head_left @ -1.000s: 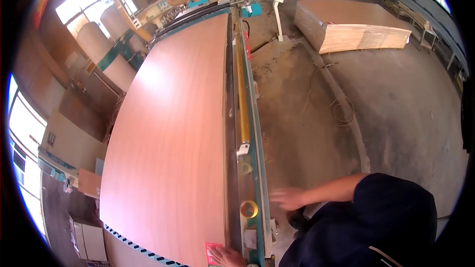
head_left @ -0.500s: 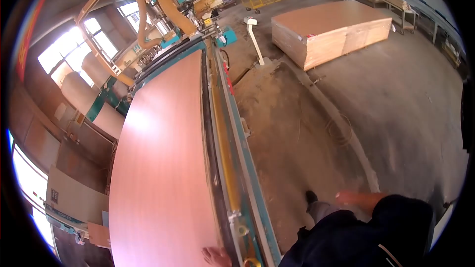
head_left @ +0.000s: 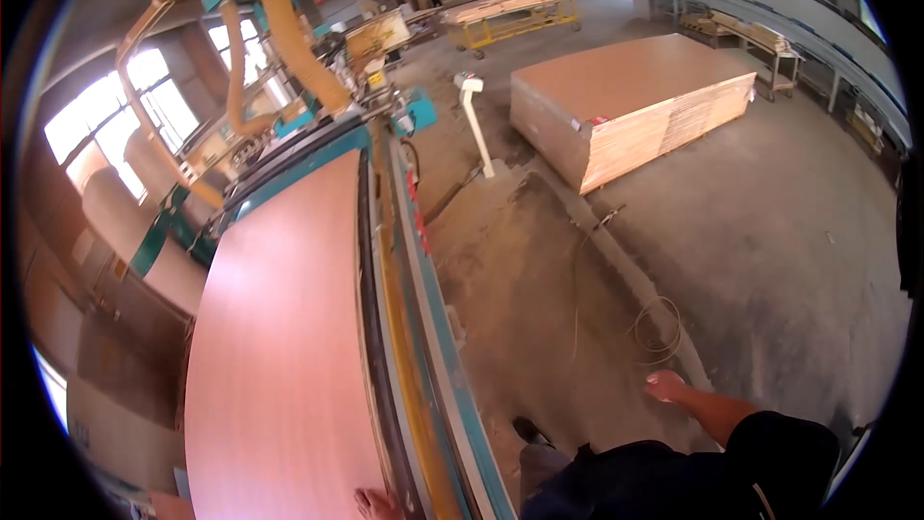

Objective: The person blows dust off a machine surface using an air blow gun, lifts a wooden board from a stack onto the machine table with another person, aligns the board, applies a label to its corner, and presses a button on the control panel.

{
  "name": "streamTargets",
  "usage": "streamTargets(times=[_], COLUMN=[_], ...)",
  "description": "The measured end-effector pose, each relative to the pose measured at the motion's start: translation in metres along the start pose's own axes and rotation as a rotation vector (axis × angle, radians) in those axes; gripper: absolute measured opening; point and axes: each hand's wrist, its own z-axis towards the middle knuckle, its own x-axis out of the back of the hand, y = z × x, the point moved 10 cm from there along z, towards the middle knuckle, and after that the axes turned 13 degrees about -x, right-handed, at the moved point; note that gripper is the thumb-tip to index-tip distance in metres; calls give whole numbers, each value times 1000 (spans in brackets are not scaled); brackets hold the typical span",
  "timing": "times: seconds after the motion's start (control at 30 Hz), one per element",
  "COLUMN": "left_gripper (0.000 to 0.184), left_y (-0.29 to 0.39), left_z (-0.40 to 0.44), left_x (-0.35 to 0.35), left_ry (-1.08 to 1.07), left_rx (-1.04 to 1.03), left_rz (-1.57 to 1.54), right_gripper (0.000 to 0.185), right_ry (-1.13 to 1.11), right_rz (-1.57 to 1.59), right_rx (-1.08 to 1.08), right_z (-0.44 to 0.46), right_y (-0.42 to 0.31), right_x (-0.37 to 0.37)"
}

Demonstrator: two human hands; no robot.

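A long pinkish-brown wood panel (head_left: 279, 347) lies on the bed of a large woodworking machine. My left hand (head_left: 377, 503) rests on the panel's near right corner, fingers apart, with its wrist cut off by the frame's lower edge. Out over the floor on the other side, my right hand (head_left: 664, 385) hangs at the end of a bent arm. Its fingers look loosely curled, and I see nothing in them. Beside the panel runs the machine's side rail (head_left: 409, 356), dark, yellow and teal.
The machine head (head_left: 298, 116) with thick tan hoses stands at the bed's far end. A white control post (head_left: 476, 130) rises from the floor. Right of it sits a big stack of panels (head_left: 635, 87). A thin looped cable (head_left: 659, 327) lies on the dusty floor.
The view has shifted, with the panel and machine now farther left and lower. My left hand remains on the panel near its edge. My right hand and a shoe show more clearly.
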Motion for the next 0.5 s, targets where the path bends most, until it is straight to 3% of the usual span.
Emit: streamTargets(times=[0.1, 0.2, 0.27, 0.3, 0.4, 0.5], left_gripper=[47, 47, 48, 49, 58, 52], left_y=[33, 89, 102, 103, 124, 150], left_z=[86, 179, 239, 266, 346, 419], left_x=[-23, -14, -35, -63, -94, -106], left_ry=[90, 50, 38, 4, -10, -82], left_rx=[-133, -172, -154, -244, -217, -200], left_rz=[37, -14, -115, -47, -147, -157], right_gripper=[26, 30, 26, 25, 25, 27], right_ry=[41, -77, -187, -239, -84, 120], right_rz=[-592, -289, -314, -329, -156, 0], right_rx=[284, -116, -73, -45, 51, 460], right_z=[51, 54, 64, 72, 67, 127], right_y=[-27, -50, -87, -108, -208, -261], right_x=[-22, -10, -19, -19, 22, 23])
